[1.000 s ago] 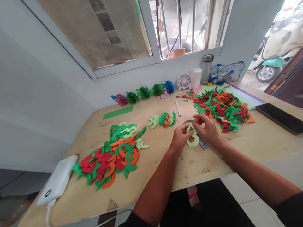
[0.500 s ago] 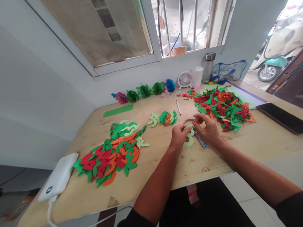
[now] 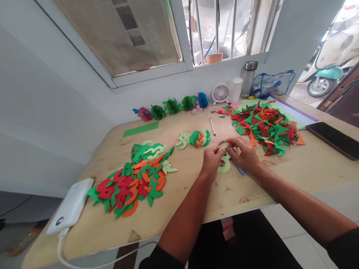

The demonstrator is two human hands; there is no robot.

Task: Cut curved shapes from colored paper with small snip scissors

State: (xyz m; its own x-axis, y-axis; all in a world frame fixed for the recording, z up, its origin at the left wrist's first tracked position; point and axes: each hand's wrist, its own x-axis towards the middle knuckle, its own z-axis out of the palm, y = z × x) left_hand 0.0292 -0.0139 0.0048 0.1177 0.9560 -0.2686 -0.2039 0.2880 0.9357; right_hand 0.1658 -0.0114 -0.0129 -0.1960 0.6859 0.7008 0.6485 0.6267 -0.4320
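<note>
Between my hands is a light green paper cutout (image 3: pixel 224 165) with a curvy outline. My left hand (image 3: pixel 212 158) pinches its upper left edge. The fingers of my right hand (image 3: pixel 243 152) are closed on its top right edge, touching the left fingertips. Under my right hand lies a tool with a blue handle (image 3: pixel 240 169), its metal part mostly covered. Just left of my hands are a small green and orange paper stack (image 3: pixel 200 138) and some pale green cutouts (image 3: pixel 183 141).
Colourful cut shapes (image 3: pixel 134 181) are heaped on the left, red, green and orange scraps (image 3: pixel 266 127) on the right. A white pen (image 3: pixel 212 126), fan (image 3: pixel 220 93), glass bottle (image 3: pixel 248 80), phone (image 3: pixel 333 139) and white power bank (image 3: pixel 71 205) also lie or stand on the table.
My right hand has moved left and down onto the light green cutout, its fingertips now meeting my left hand's. The view has shifted slightly.
</note>
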